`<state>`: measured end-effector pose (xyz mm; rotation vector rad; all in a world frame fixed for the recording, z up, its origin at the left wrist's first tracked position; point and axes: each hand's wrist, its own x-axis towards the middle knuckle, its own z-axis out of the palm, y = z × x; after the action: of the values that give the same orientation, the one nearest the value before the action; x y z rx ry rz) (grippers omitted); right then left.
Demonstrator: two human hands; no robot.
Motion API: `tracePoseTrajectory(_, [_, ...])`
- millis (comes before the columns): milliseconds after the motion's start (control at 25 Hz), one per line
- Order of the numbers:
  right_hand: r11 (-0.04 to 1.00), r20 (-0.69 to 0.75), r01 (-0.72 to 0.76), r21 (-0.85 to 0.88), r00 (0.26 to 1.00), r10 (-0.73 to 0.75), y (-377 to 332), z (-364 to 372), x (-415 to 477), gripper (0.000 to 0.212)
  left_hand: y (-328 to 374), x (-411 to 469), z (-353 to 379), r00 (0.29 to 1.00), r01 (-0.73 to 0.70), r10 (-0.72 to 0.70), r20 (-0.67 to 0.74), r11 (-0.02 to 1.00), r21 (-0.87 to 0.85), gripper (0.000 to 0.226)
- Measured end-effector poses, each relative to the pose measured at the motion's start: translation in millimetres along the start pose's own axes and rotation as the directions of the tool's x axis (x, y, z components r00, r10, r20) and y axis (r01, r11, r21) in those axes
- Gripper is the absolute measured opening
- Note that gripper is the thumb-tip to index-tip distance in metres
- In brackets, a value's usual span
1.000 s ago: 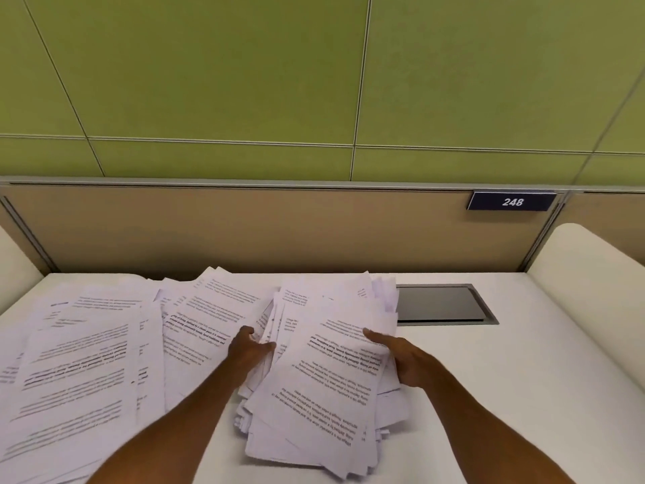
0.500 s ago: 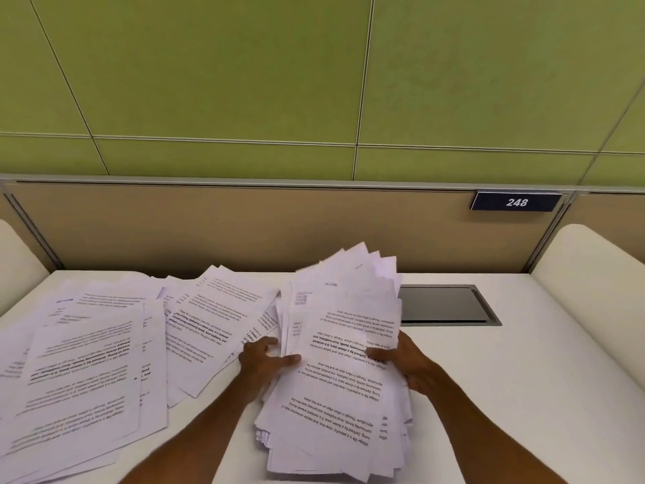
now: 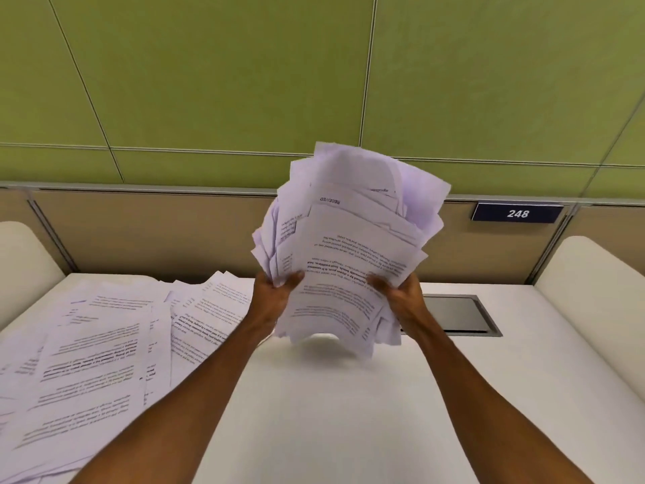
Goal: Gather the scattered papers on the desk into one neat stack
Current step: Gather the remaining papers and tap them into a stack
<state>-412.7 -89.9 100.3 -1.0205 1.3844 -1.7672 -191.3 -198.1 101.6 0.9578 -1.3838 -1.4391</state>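
Note:
A thick, ragged bundle of printed papers (image 3: 352, 246) stands upright in the air above the white desk (image 3: 349, 413), its sheets fanned and uneven at the top. My left hand (image 3: 272, 298) grips its left edge and my right hand (image 3: 401, 298) grips its right edge, thumbs on the front sheet. The bundle's bottom edge hangs a little above the desktop. Several loose printed sheets (image 3: 97, 354) lie spread and overlapping across the left part of the desk.
A dark recessed cable hatch (image 3: 457, 314) sits in the desk behind my right hand. A tan partition with a sign reading 248 (image 3: 517, 213) and a green wall close the back. Cream side panels (image 3: 593, 291) flank the desk.
Both hands have lifted the gathered bundle off the desk and tipped it upright. The loose sheets on the left have stayed where they were.

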Motion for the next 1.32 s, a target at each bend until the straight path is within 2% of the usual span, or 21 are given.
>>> tracePoseTrajectory(120, [0.998,0.002,0.031,-0.047,1.0,-0.031,0,-2,0,0.026,7,1,6,0.999,-0.047,0.047,-0.007,0.999,0.007,0.039])
tracePoseTrajectory(240, [0.998,-0.022,0.039,-0.047,0.999,-0.04,5,-9,-2,0.038,8,3,11,0.996,-0.086,0.088,-0.03,0.994,0.067,0.059])
tracePoseTrajectory(360, [0.999,-0.049,0.013,0.031,0.999,-0.011,11,-14,0,0.04,5,8,8,0.992,-0.062,0.074,-0.106,0.992,0.108,0.076])
tracePoseTrajectory(400, [0.999,-0.034,-0.007,0.038,0.999,0.008,14,-16,-1,0.043,3,11,5,0.994,-0.061,0.07,-0.089,0.993,0.101,0.075])
tracePoseTrajectory(520, [0.995,0.025,-0.086,-0.046,0.996,0.087,23,-17,-4,0.05,-1,17,-3,0.998,-0.046,0.046,0.05,0.999,-0.003,0.051])
tracePoseTrajectory(640, [0.99,0.012,-0.099,-0.099,0.995,0.101,32,-12,-8,0.05,-7,13,4,0.993,0.022,-0.026,0.113,0.999,0.039,0.046])
tracePoseTrajectory(760, [0.998,-0.027,-0.04,-0.053,0.999,0.039,28,-8,-5,0.045,-12,12,13,0.998,-0.058,0.057,0.025,0.998,0.039,0.048])
tracePoseTrajectory(840, [1.0,-0.041,0.008,0.002,0.999,-0.008,22,-9,0,0.04,-9,13,13,0.993,-0.093,0.083,-0.086,0.989,-0.116,0.047])
tracePoseTrajectory(880, [1.0,-0.038,0.024,0.015,0.999,-0.024,21,-11,2,0.041,-9,15,12,0.992,-0.094,0.077,-0.103,0.98,-0.173,0.054])
tracePoseTrajectory(920, [1.0,-0.027,0.022,0.003,0.999,-0.022,21,-13,3,0.043,-12,17,10,0.993,-0.094,0.08,-0.086,0.98,-0.174,0.065])
tracePoseTrajectory(1000, [0.996,0.005,-0.016,-0.086,1.0,0.016,27,-16,0,0.042,-20,16,8,0.997,-0.079,0.079,-0.003,0.997,-0.017,0.075])
tracePoseTrajectory(1120, [0.986,0.009,-0.081,-0.143,0.996,0.083,43,-18,-8,0.042,-36,9,3,0.997,-0.019,0.006,0.072,0.983,0.18,0.062])
tracePoseTrajectory(1200, [0.986,0.016,-0.068,-0.152,0.997,0.071,45,-19,-11,0.041,-39,8,-1,0.995,-0.026,0.008,0.104,0.984,0.174,0.053])
tracePoseTrajectory(1320, [0.993,0.023,-0.023,-0.116,0.999,0.025,34,-18,-11,0.033,-30,13,-3,0.993,-0.005,-0.003,0.116,0.998,0.066,0.046])
